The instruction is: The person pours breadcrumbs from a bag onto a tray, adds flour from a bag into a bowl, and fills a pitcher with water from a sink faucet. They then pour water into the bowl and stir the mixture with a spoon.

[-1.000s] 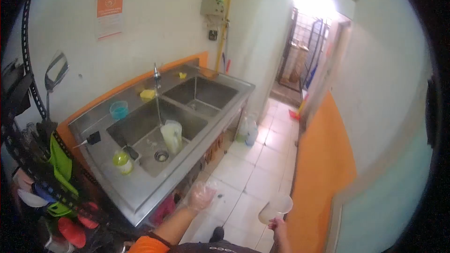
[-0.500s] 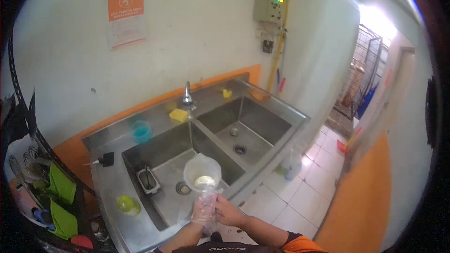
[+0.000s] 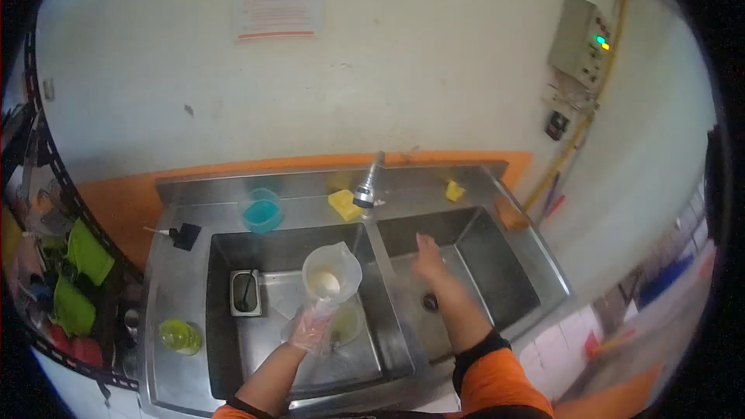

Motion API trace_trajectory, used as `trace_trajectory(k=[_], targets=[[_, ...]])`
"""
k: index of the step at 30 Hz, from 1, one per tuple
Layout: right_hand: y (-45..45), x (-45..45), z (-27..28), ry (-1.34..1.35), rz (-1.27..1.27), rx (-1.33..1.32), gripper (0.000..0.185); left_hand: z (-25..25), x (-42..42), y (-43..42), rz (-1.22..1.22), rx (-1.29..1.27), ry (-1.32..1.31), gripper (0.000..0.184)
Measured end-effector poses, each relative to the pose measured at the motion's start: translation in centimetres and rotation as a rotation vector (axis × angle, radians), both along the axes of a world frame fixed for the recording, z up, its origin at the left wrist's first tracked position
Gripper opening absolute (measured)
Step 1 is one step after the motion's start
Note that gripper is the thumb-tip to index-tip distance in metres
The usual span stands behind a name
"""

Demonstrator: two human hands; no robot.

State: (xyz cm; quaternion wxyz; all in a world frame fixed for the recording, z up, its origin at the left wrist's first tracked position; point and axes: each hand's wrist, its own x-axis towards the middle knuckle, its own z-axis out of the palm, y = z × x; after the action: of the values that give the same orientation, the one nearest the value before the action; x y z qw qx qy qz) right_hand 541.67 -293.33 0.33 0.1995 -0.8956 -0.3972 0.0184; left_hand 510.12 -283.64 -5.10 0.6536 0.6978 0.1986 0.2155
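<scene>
My left hand (image 3: 312, 328), in a clear plastic glove, grips a translucent white pitcher (image 3: 334, 264) over the left sink basin (image 3: 272, 372). A little pale liquid or residue shows at its bottom. Under that hand, a second translucent container (image 3: 347, 324) is partly hidden in the basin. My bare right hand (image 3: 427, 256) reaches over the right basin (image 3: 508, 299), below the faucet (image 3: 366, 192); its fingers look drawn together, but what they hold, if anything, cannot be made out. A small metal tray (image 3: 246, 292) with a dark utensil stands in the left basin.
Behind the basins are a tub of blue liquid (image 3: 261, 212), a yellow sponge (image 3: 346, 205) and a smaller yellow piece (image 3: 455, 191). A green-yellow container (image 3: 180, 337) and a black scraper-like item (image 3: 186, 237) lie left. A shelf (image 3: 74, 302) with green items borders the left side.
The view has turned toward the sink. The pitcher passed from my right hand to my gloved left hand and is over the left basin. My right hand has moved away from it, toward the faucet.
</scene>
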Motion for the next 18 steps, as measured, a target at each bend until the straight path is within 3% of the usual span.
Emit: trace_trajectory(k=[3,5,7,9,12,15,18], targets=[[10.7,8.1,-2.0,-0.184,0.081,0.075,0.057,-2.0,5.2,0.5,0.108,0.029,-0.113,0.036],[14.8,9.2,-1.0,0.109,0.055,0.322,0.047,-0.8,7.0,0.8,0.146,-0.003,0.074,0.037],[17.6,11.0,-2.6,0.255,0.113,0.287,0.043,6.0,7.9,-0.4,0.156,-0.123,0.53,0.037],[20.1,15.8,-7.4,0.21,0.26,-0.007,0.048,6.6,8.8,-0.3,0.188,-0.128,0.463,0.043],[17.7,12.7,-5.1,0.076,0.222,-0.084,0.044,6.8,9.7,-0.2,0.243,-0.14,0.344,0.045],[15.6,12.0,-7.1,-0.197,0.368,-0.013,0.04,5.9,10.0,1.1,0.227,-0.071,0.317,0.046],[13.8,10.2,-7.7,-0.16,0.312,0.04,0.042,6.5,10.3,1.3,0.214,-0.063,0.315,0.047]])
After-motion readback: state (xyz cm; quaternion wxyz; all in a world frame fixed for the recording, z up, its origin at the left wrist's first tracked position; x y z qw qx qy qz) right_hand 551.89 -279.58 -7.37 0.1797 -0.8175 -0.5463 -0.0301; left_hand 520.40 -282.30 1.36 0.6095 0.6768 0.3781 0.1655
